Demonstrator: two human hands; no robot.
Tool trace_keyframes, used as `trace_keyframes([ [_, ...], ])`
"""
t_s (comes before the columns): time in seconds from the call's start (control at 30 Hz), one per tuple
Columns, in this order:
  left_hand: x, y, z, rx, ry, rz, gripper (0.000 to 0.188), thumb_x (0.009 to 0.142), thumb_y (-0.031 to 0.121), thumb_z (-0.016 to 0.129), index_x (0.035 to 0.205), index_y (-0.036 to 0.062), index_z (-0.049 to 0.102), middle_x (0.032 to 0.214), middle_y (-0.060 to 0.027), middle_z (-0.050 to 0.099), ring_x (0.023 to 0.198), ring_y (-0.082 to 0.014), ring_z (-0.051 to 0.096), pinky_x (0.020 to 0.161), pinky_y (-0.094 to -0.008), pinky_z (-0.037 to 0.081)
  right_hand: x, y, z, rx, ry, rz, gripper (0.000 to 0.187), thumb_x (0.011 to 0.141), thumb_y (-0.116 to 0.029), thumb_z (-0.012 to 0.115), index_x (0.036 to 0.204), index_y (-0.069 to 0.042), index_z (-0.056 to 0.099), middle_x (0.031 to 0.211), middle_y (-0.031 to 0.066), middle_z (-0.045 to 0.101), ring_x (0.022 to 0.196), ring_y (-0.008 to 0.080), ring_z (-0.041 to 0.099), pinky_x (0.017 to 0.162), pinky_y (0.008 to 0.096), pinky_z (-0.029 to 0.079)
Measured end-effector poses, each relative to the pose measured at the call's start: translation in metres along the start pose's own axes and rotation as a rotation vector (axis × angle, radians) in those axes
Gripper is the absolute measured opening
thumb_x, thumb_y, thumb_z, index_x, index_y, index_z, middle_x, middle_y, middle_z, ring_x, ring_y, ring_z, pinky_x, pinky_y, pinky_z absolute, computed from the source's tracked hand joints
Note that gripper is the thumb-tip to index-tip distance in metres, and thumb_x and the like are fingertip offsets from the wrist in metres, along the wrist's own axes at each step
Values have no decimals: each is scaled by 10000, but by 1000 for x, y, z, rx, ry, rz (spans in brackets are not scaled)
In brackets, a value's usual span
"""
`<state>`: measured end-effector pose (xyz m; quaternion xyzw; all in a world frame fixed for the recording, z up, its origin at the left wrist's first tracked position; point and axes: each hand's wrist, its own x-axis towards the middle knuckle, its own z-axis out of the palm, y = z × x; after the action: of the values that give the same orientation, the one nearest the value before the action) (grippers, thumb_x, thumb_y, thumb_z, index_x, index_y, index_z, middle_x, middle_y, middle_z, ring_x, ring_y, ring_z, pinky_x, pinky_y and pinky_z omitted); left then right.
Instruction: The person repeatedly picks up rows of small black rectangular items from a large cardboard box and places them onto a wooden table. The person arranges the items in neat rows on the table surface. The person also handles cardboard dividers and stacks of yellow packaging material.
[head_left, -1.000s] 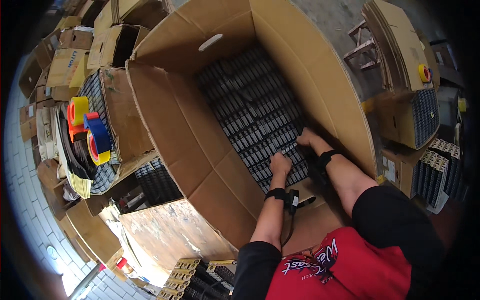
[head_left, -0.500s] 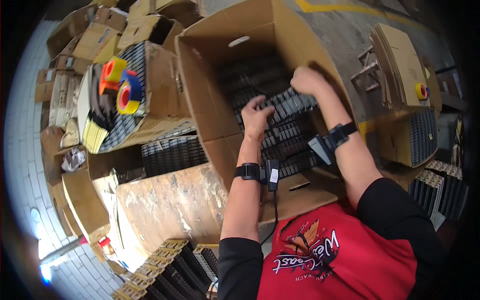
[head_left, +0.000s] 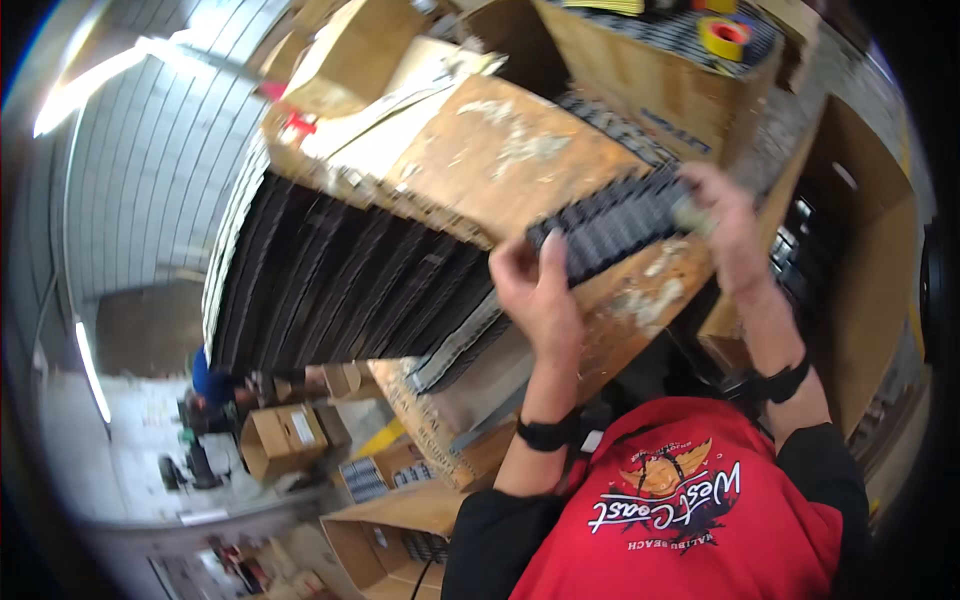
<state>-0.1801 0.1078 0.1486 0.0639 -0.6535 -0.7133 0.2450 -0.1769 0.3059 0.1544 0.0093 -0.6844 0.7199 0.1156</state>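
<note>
A dark grey, ribbed block of small pieces in rows [head_left: 622, 225] is held up over a worn wooden board [head_left: 500, 135]. My left hand [head_left: 543, 300] grips its left end, thumb on the near face. Around the right end my right hand [head_left: 722, 225] is closed, somewhat smeared by motion. A small pale patch shows by the right fingers, too blurred to name. Tall black ribbed slabs [head_left: 320, 280] stand in a row left of my left hand, on the board's side. What the small pieces are I cannot make out.
An open cardboard box [head_left: 875, 190] with dark contents stands at the right. Beyond the board is a carton [head_left: 640, 70] with a yellow and red tape roll [head_left: 724, 38] on top. Smaller cartons [head_left: 282, 440] lie at the lower left.
Half a second ago both hands were inside the large box over its rows of dark blocks. Now my view has swung left, and both hands hold a block over the wooden board.
</note>
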Motion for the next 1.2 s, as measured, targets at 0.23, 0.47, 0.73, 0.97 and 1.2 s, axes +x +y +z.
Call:
trace_keyframes([
  [0.23, -55, -104, -303, -67, 532, -474, 239, 835, 85, 582, 1045, -27, 560, 916, -48, 572, 861, -143, 536, 766, -306, 431, -86, 113, 209, -57, -836, 337, 289, 737, -124, 648, 994, 9, 637, 707, 71, 643, 619, 125, 577, 567, 290, 471],
  [0.47, -60, -142, -389, 221, 430, -540, 120, 840, 87, 555, 888, -17, 593, 785, -51, 565, 658, -125, 536, 540, -246, 449, -111, 214, 314, -466, -781, 250, 305, 818, -265, 653, 773, 31, 594, 541, 87, 536, 500, 141, 519, 485, 331, 416],
  [0.73, -53, -154, -412, 455, 480, -460, 226, 836, 130, 591, 980, -45, 595, 782, -60, 567, 682, -120, 539, 601, -246, 467, -119, 220, 323, -476, -842, 325, 346, 814, -306, 622, 990, -9, 617, 701, 137, 603, 623, 244, 557, 607, 343, 454],
  [0.97, -100, 77, -461, 390, 321, -440, 319, 904, 167, 537, 1164, -17, 557, 1015, -95, 629, 931, -161, 598, 784, -282, 473, -93, 192, 261, -653, -802, -188, 323, 773, -1, 513, 1087, -37, 582, 951, 188, 623, 872, 307, 610, 747, 370, 482],
  [1.2, -259, 98, -605, 437, 694, -763, 283, 905, 217, 526, 1097, 23, 602, 866, -69, 641, 724, -122, 598, 615, -238, 468, -124, 121, 311, -484, -1141, -18, 172, 833, 4, 519, 983, 45, 594, 821, 99, 575, 725, 128, 565, 595, 260, 469],
])
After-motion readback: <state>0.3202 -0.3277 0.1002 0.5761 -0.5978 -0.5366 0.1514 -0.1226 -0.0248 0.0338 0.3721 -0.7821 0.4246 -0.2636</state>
